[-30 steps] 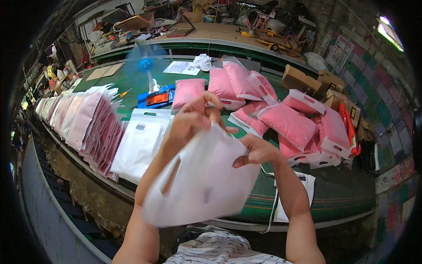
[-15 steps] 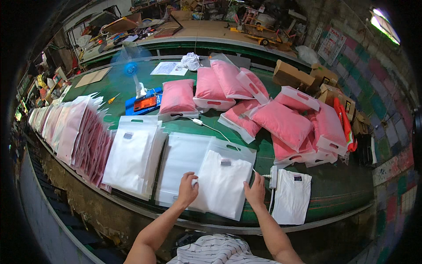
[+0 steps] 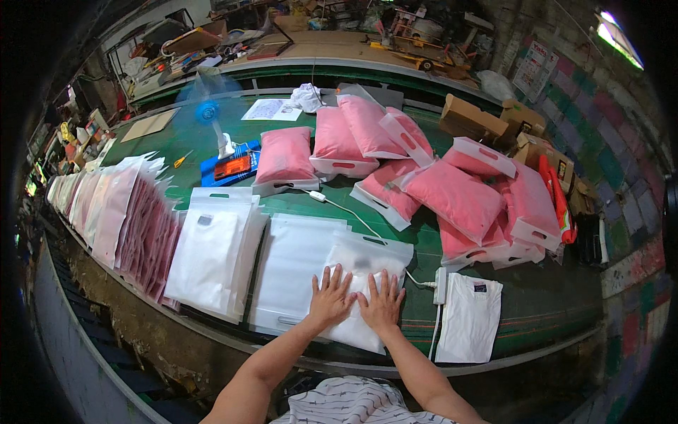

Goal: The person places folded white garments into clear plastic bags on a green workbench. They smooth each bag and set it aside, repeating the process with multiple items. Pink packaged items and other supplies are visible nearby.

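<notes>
A frosted plastic bag point(image 3: 392, 252) with a cut-out handle slot lies at the front of the green table, a folded white shirt point(image 3: 351, 330) inside it. Both my left hand point(image 3: 332, 297) and my right hand point(image 3: 381, 302) rest flat on this bag, fingers spread, side by side. To its left is a flat frosted bag point(image 3: 286, 261), partly under the filled one. Farther left stands a stack of bagged white shirts point(image 3: 206, 254). On the right, a folded white shirt point(image 3: 468, 321) lies unbagged beside a white power strip point(image 3: 440, 286) and its cord.
Pink-filled bags point(image 3: 452, 198) are heaped at the back right, near cardboard boxes point(image 3: 472, 121). A blue fan point(image 3: 207, 111) stands behind an orange-and-blue package point(image 3: 236, 167). Yellow scissors point(image 3: 182, 159) lie left of it. A long row of packed bags point(image 3: 116, 212) lines the left edge.
Both hands have moved inward from the filled bag's sides onto its front, now lying flat with fingers spread. The shirt's neck label looks fainter through the plastic.
</notes>
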### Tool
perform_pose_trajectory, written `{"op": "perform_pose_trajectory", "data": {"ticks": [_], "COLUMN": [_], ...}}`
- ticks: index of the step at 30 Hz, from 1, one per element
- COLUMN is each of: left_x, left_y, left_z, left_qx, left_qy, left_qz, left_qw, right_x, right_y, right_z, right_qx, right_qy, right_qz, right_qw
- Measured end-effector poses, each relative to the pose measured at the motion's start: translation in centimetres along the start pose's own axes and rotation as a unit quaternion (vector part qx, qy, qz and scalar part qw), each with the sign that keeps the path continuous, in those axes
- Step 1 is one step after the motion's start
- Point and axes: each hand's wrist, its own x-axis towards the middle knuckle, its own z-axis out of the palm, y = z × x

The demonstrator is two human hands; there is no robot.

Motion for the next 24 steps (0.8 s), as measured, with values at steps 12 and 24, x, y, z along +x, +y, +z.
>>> {"op": "perform_pose_trajectory", "data": {"ticks": [12,24], "left_x": [1.4,0.4], "left_y": [-0.8,-2.0], "left_z": [-0.4,-5.8], "left_qx": [-0.045,-0.469], "left_qy": [0.002,-0.052], "left_qz": [-0.014,-0.158], "left_qw": [0.999,0.867], "right_x": [0.4,-4.2], "right_y": [0.7,3.3], "right_z": [-0.5,-3.2], "right_qx": [0.078,0.578], "right_qy": [-0.006,-0.101], "right_qz": [0.021,0.276], "right_qw": [0.997,0.761]}}
